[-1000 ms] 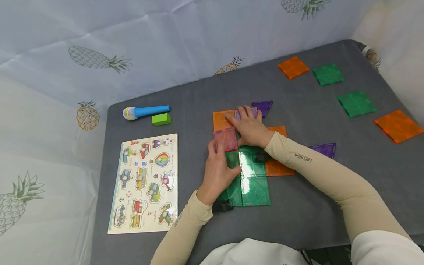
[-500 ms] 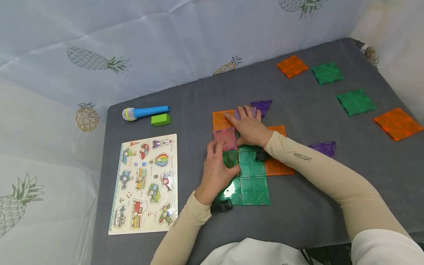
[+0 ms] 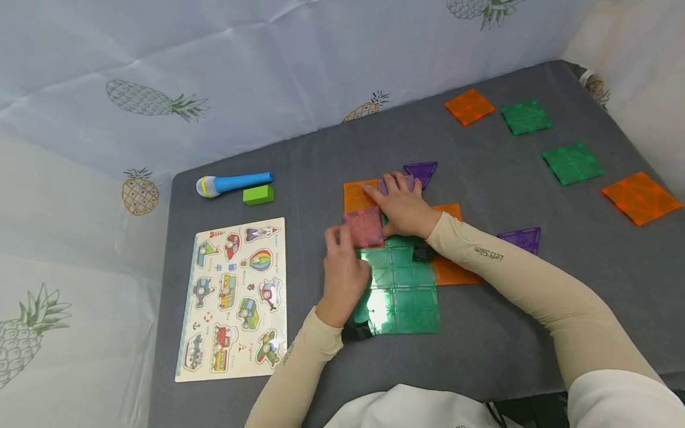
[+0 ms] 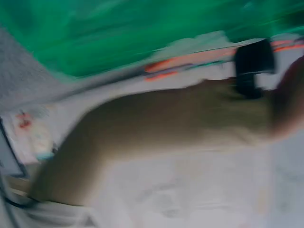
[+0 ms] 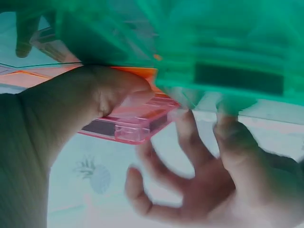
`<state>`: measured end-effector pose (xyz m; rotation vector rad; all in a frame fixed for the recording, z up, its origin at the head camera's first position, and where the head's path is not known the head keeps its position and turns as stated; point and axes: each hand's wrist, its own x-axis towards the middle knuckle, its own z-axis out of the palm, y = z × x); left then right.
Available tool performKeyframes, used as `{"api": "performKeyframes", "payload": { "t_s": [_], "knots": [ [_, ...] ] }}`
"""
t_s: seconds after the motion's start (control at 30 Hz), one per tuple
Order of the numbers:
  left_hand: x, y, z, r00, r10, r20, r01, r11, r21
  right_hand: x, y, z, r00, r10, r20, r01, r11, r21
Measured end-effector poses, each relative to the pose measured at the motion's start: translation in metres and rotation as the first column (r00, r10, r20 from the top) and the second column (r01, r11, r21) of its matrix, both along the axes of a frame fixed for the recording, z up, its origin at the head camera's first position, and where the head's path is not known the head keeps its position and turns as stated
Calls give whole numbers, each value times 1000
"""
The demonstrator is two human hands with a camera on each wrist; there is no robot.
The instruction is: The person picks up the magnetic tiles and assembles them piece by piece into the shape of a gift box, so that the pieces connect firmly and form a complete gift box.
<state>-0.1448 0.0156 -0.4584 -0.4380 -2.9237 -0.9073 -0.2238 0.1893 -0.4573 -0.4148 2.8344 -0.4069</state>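
Observation:
My left hand [image 3: 342,276] is beside the left edge of a panel of joined green magnetic tiles [image 3: 404,309]. Its thumb touches that green edge; its fingers are spread and loosely bent, near a pink square tile [image 3: 365,227]. My right hand [image 3: 404,205] rests with spread fingers over a translucent purple tile [image 3: 384,188], its thumb near the pink piece. In the right wrist view, the pink tile [image 5: 142,123] lies between the right thumb [image 5: 118,90] and the left fingers [image 5: 190,142]. The left wrist view is blurred, with the green panel [image 4: 133,33] across its top.
Orange tiles [image 3: 360,195] lie around the built piece, and purple triangles [image 3: 420,172] nearby. Several loose orange and green squares [image 3: 574,163] lie at the far right. Left stand a picture board [image 3: 231,300], a toy microphone [image 3: 235,182] and a green block [image 3: 258,195].
My left hand has moved slightly left, off the pink tile. The green panel has shifted a little to the right and its left edge now overlaps the hand's base. My right hand stays put.

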Motion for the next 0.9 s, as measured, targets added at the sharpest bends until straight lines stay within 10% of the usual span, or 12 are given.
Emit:
{"api": "performKeyframes", "payload": {
  "t_s": [0.1,0.43,0.9],
  "knots": [
    [-2,-1,1,999,21,28,-22,999,38,1,3,-1,1000,9,-13,-9,1000,7],
    [17,17,-1,991,-72,110,97,966,-240,3,6,-4,1000,19,-17,-19,1000,-21],
    [12,10,-4,986,-13,164,40,986,-161,3,3,-2,1000,15,6,-15,1000,5]
  ]
}}
